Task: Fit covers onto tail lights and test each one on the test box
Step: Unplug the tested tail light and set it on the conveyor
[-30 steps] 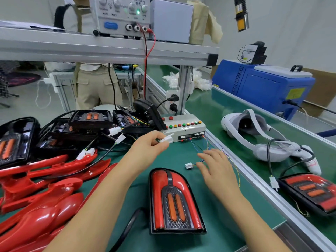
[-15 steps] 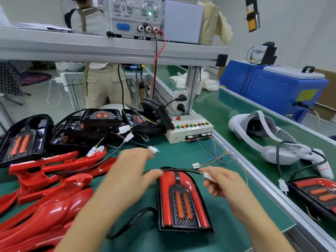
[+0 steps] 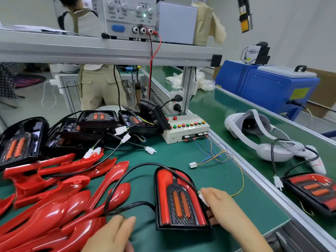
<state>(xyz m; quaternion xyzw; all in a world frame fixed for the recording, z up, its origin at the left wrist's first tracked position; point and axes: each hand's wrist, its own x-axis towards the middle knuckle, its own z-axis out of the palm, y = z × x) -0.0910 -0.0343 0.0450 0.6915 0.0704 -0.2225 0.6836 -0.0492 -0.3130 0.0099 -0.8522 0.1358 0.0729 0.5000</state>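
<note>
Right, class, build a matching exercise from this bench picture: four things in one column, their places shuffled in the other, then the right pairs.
Things
1. test box
2. power supply
3. white headset
4. white connector

Places
a. pinched in the right hand
b. on the conveyor belt, right of the bench
c. on the upper shelf
d. at the foot of the shelf post, behind the covered tail light

Pairs: 1-d, 2-c, 3-b, 4-a
</note>
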